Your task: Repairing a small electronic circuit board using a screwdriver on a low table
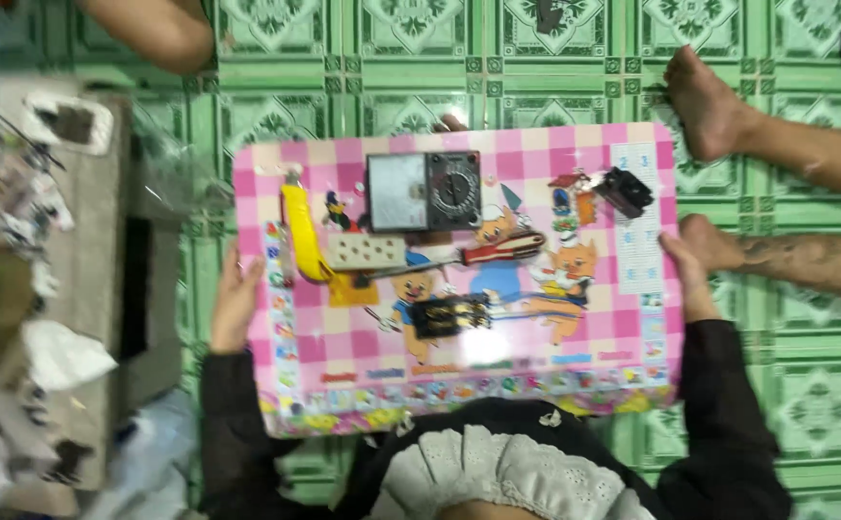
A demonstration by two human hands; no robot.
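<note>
Pink checked tray (575,371) gripped at both side edges, left hand (235,299) and right hand (687,279) with fingers wrapped round it, over green tiled floor (498,67). Near far edge, meter (424,191); mid-tray, red-handled screwdriver (498,250); toward left edge, yellow tool (303,236).

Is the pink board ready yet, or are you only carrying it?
Laid out already: meter, screwdriver, yellow tool and white block sit on the pink board. In hand: left hand and right hand grip its edges. Left: none of the tools is picked up yet.
</note>
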